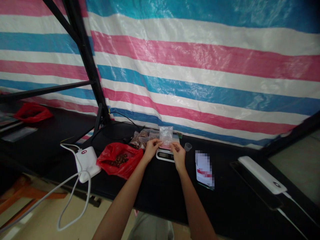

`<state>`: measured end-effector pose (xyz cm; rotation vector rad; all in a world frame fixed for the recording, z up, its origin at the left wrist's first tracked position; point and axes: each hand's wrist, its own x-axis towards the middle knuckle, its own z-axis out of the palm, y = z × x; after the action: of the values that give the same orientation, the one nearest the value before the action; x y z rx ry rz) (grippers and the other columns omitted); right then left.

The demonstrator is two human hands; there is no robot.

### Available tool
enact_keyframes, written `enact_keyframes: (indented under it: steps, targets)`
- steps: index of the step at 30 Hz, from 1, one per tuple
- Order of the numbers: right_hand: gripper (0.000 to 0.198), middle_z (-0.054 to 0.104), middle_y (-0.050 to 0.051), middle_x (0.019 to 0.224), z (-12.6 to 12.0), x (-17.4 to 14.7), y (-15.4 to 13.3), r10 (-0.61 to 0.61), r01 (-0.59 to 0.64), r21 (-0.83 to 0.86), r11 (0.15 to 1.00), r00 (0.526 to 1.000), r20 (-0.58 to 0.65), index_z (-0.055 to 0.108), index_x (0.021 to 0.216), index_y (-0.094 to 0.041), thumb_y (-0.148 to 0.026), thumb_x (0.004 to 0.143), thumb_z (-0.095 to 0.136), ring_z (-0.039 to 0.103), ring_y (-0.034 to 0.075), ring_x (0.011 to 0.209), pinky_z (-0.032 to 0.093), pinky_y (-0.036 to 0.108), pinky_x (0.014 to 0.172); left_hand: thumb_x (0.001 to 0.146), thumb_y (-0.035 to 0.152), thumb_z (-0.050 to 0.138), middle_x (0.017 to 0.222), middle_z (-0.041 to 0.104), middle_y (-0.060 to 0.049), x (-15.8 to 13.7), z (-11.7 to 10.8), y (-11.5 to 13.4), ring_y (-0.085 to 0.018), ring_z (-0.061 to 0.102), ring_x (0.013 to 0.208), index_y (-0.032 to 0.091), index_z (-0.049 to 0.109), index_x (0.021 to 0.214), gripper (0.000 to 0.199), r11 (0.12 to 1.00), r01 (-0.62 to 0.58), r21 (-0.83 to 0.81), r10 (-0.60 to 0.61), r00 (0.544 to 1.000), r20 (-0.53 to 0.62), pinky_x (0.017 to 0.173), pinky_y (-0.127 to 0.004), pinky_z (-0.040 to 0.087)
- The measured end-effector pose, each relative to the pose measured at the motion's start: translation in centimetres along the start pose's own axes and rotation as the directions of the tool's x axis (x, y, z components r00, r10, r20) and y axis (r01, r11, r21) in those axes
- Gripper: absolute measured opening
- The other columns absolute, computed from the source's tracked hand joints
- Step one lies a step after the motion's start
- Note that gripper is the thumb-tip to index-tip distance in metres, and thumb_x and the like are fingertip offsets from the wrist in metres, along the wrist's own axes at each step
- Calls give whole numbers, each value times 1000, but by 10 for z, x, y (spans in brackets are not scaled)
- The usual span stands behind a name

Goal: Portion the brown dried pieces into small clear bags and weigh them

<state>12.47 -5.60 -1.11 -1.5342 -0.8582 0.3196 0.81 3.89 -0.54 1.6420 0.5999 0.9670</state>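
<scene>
A clear plastic zip bag (166,134) is held upright above a small white digital scale (161,159). My left hand (152,148) pinches its near edge on the left, with fingers closed. On the opposite side, my right hand (178,152) pinches the same edge, close to the scale's right end. Several small clear bags (143,137) with brown pieces inside lie just behind my left hand. Left of my left forearm, a red plastic bag (107,160) stands open with small brown pieces (120,160) in it. A small clear cup (188,147) sits right of my right hand.
A phone (204,170) lies right of my right forearm. Farther right is a white power bank (262,175) with a cable, beside a dark flat device. A white box with cables (87,163) stands at left. Another red bag (32,112) lies beyond the black metal frame (86,60).
</scene>
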Motion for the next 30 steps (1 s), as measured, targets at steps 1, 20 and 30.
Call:
enact_keyframes:
  steps: [1,20,30]
  targets:
    - [32,67,2,68,0,0,1,7,-7,-9,1000,1000,4,62,79,-18,-49,71,57,58,15,54,45,26,55,71,40,59,58,60,-1,0,0,1,-11,52,54,11,62,69,28,1000,-1,6,1,1000,-5,53,-21,38]
    - [34,66,3,60,-1,-2,-1,-33,27,-124,992,998,-50,67,76,-20,-51,69,56,60,18,54,45,26,50,77,35,54,60,59,1,-6,0,7,-11,50,54,14,63,74,24,966,-85,243,104,993,-64,54,-21,37]
    - [34,64,0,58,-4,-3,-2,-46,43,-157,987,999,-15,67,79,-20,-51,68,58,59,17,54,44,25,51,70,38,61,61,63,-2,-5,3,8,-10,52,50,12,65,75,27,1000,7,25,-6,1000,-24,46,-19,38]
